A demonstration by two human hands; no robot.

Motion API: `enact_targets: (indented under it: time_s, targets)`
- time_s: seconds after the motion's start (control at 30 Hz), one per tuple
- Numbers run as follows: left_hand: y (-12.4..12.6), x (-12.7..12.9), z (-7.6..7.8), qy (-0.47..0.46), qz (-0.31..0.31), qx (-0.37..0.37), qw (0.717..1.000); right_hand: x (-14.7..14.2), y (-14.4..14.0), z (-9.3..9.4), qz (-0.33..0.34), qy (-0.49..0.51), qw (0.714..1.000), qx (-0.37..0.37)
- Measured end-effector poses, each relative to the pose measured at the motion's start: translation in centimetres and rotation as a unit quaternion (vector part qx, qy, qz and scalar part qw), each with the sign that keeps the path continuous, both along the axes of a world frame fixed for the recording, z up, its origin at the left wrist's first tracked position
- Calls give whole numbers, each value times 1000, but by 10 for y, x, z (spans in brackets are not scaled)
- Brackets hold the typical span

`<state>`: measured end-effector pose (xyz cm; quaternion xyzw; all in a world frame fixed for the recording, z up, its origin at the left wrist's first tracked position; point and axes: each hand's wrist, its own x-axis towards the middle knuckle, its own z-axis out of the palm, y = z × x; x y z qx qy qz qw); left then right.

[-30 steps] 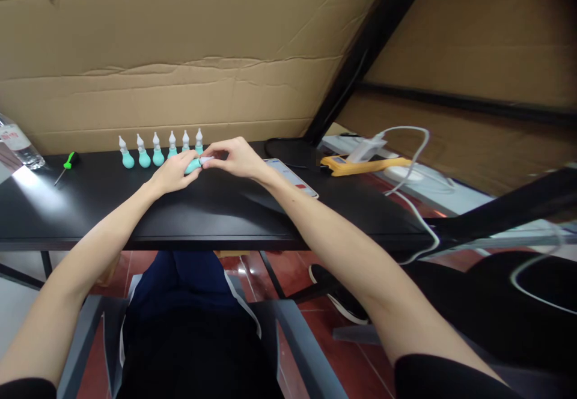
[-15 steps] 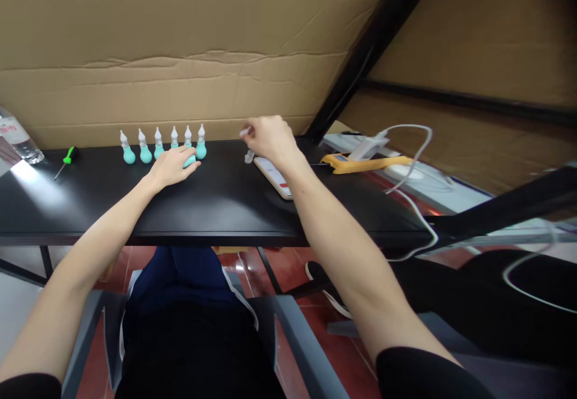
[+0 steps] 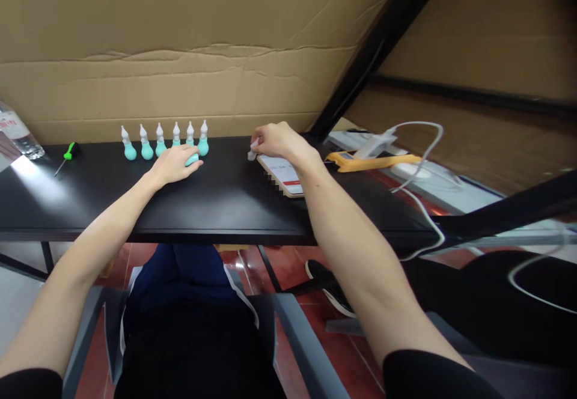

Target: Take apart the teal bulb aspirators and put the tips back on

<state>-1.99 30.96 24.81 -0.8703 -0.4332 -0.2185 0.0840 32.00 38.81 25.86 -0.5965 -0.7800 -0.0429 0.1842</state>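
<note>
Under my left hand (image 3: 172, 166) is a small teal squeeze bulb (image 3: 192, 158), held against the black table (image 3: 216, 201) with the fingers curled over it. Just behind that hand stands a row of several teal bulb aspirators (image 3: 130, 149) with clear and white pointed nozzles, upright and partly hidden by the fingers. My right hand (image 3: 282, 140) is at the table's far side, its fingertips pinching a small translucent plastic piece (image 3: 255, 143). Another translucent piece (image 3: 250, 155) lies right below those fingertips. The right wrist passes over a phone (image 3: 283, 175) with a lit screen.
A green screwdriver (image 3: 68, 154) and a water bottle (image 3: 20, 134) are at the left. Cardboard (image 3: 180, 38) walls the back edge. A yellow tool (image 3: 360, 161) and a white cable (image 3: 419, 201) lie at the right, by a black frame post (image 3: 360, 62).
My right hand has come down from above the table to beside the loose translucent piece near the phone. The left hand keeps its place on the teal bulb. The view has shifted slightly.
</note>
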Motion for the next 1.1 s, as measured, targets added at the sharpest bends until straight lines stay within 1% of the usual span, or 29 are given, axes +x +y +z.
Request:
enact_targets:
  time_s: [0.1,0.17,0.2,0.23,0.3,0.37,0.4,0.47,0.53,0.63,0.7,0.8,0.87,0.97,1.1]
  targets:
    - [3,3,-2,-23,-8,-12,1000,-6,-11,6,12,45,999,11]
    - [4,6,-4,-58,-2,-25,998,-13,-22,11,46,112,993,12]
    - [4,8,-5,-81,3,-34,996,-18,-27,13,74,160,984,2]
    - [4,11,-6,-108,9,-42,993,-25,-33,14,109,214,970,-19]
    - [3,15,-8,-170,12,-57,984,-40,-44,14,185,312,929,-66]
    - [2,19,-11,-230,3,-70,971,-58,-51,10,248,371,890,-90]
    - [2,21,-12,-254,-5,-79,964,-67,-54,8,270,388,876,-92]
    - [3,23,-16,-298,-26,-113,947,-81,-55,0,299,407,858,-95]
    - [5,23,-20,-341,-55,-170,923,-89,-54,-7,311,407,852,-106]
    - [8,24,-24,-386,-95,-235,887,-89,-50,-14,312,387,859,-118]
    - [7,25,-23,-399,-103,-252,875,-85,-48,-14,301,358,879,-95]
    - [1,27,-18,-421,-100,-267,861,-77,-50,-8,281,287,915,-41]
    - [-3,29,-16,-431,-103,-273,854,-75,-54,-4,282,241,928,-23]
    - [-6,28,-15,-437,-116,-284,845,-74,-59,1,297,188,936,-7]
    - [-4,24,-16,-420,-127,-300,847,-78,-73,10,288,122,949,31]
